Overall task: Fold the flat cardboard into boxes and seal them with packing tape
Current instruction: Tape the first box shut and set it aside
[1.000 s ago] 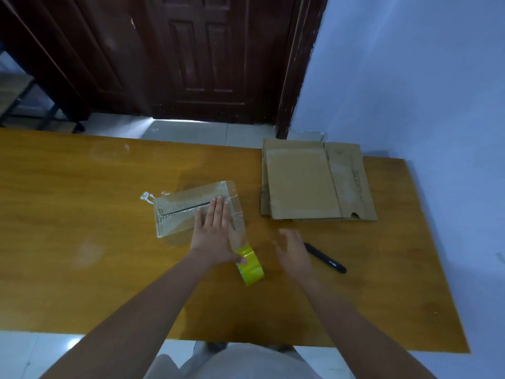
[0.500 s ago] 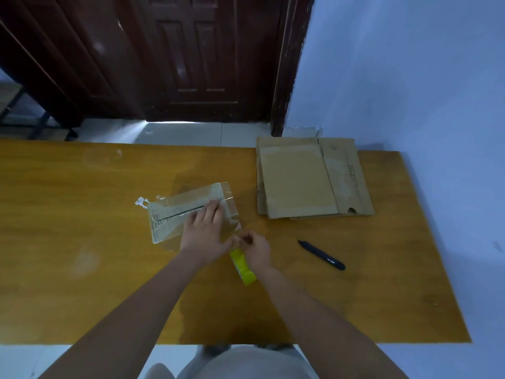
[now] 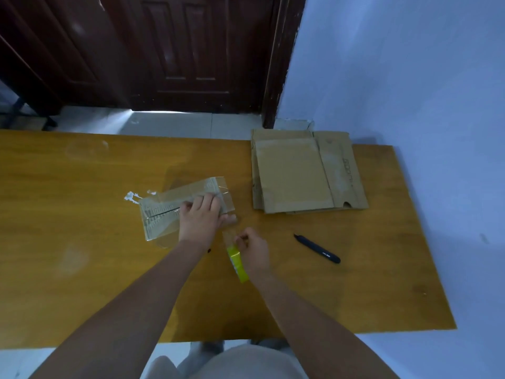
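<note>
A small folded cardboard box [image 3: 164, 212], shiny with clear tape, lies near the middle of the wooden table [image 3: 82, 269]. My left hand [image 3: 200, 220] presses flat on its right half, fingers spread over the top. A clear strip of tape runs from the box's near right corner down to a yellow-green tape roll [image 3: 237, 263]. My right hand [image 3: 252, 251] grips that roll, standing on edge just right of my left wrist. A stack of flat cardboard sheets [image 3: 303, 173] lies at the table's far right.
A black utility knife [image 3: 318, 248] lies on the table right of my right hand. Crumpled tape scraps [image 3: 131, 196] stick to the table left of the box. A dark wooden door [image 3: 177, 50] and a blue wall [image 3: 410, 77] stand beyond the table.
My right hand came in from the right, took hold of the tape roll and drew it toward me, away from the box. My left hand stayed pressed on the box.
</note>
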`<state>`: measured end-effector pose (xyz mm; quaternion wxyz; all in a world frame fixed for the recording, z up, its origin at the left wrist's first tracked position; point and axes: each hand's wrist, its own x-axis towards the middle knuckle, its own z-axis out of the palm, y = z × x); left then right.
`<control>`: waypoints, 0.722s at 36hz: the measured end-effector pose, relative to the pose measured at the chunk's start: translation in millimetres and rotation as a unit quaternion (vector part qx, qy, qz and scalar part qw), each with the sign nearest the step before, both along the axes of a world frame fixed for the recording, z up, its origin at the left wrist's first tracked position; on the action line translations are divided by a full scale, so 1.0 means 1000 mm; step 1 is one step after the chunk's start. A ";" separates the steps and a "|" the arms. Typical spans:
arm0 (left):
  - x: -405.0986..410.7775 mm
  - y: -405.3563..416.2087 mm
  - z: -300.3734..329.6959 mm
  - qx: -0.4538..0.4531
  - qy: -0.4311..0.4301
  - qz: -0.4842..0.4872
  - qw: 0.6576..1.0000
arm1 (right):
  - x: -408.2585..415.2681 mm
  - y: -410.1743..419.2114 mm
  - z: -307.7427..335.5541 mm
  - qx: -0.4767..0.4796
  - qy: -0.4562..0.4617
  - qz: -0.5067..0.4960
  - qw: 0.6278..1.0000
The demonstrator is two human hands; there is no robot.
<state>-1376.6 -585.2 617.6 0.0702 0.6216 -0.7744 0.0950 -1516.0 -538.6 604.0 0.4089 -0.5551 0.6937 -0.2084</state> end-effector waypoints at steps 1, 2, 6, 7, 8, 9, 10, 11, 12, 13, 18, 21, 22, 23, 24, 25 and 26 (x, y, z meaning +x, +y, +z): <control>0.000 0.000 -0.001 -0.003 0.003 0.000 1.000 | -0.001 0.002 -0.001 -0.005 0.007 0.004 1.000; 0.000 -0.001 -0.002 -0.007 0.005 -0.002 1.000 | -0.002 0.005 -0.001 -0.007 0.011 0.006 1.000; 0.005 -0.004 -0.005 -0.018 -0.004 -0.014 1.000 | -0.005 0.014 -0.003 -0.011 0.009 0.010 1.000; 0.006 -0.004 -0.005 -0.021 -0.004 -0.017 1.000 | -0.005 0.013 -0.003 -0.010 0.007 0.006 1.000; 0.007 -0.004 -0.006 -0.022 -0.002 -0.020 1.000 | -0.004 0.012 -0.002 -0.008 0.007 0.000 1.000; 0.008 -0.004 -0.007 -0.020 0.000 -0.023 1.000 | -0.003 0.011 -0.001 -0.009 0.005 -0.007 1.000; 0.009 -0.003 -0.008 -0.015 -0.001 -0.027 1.000 | -0.002 0.010 -0.001 -0.011 0.000 -0.013 1.000; 0.012 -0.003 -0.010 -0.007 -0.003 -0.033 0.999 | -0.002 0.009 0.000 -0.012 -0.004 -0.019 1.000; 0.014 -0.003 -0.010 0.002 -0.004 -0.038 0.999 | -0.002 0.008 0.001 -0.009 -0.006 -0.021 1.000; 0.016 -0.004 -0.010 0.009 -0.003 -0.041 0.999 | -0.003 0.006 0.003 -0.006 -0.006 -0.021 1.000; 0.021 -0.006 -0.005 0.042 0.025 -0.042 0.998 | -0.019 -0.006 0.008 0.028 0.031 0.013 0.999; 0.026 -0.006 -0.002 0.078 0.042 -0.046 0.995 | -0.033 -0.011 0.012 0.053 0.105 0.073 0.990; 0.028 -0.006 0.000 0.090 0.048 -0.047 0.994 | -0.038 -0.013 0.013 0.071 0.129 0.091 0.985; 0.031 -0.006 0.001 0.101 0.052 -0.048 0.992 | -0.042 -0.014 0.014 0.098 0.155 0.112 0.977; 0.033 -0.006 0.003 0.110 0.052 -0.049 0.991 | -0.046 -0.016 0.014 0.128 0.179 0.138 0.966; 0.035 -0.006 0.004 0.115 0.049 -0.051 0.991 | -0.049 -0.017 0.014 0.160 0.201 0.164 0.952; 0.037 -0.005 0.005 0.118 0.044 -0.053 0.991 | -0.051 -0.018 0.013 0.187 0.219 0.185 0.939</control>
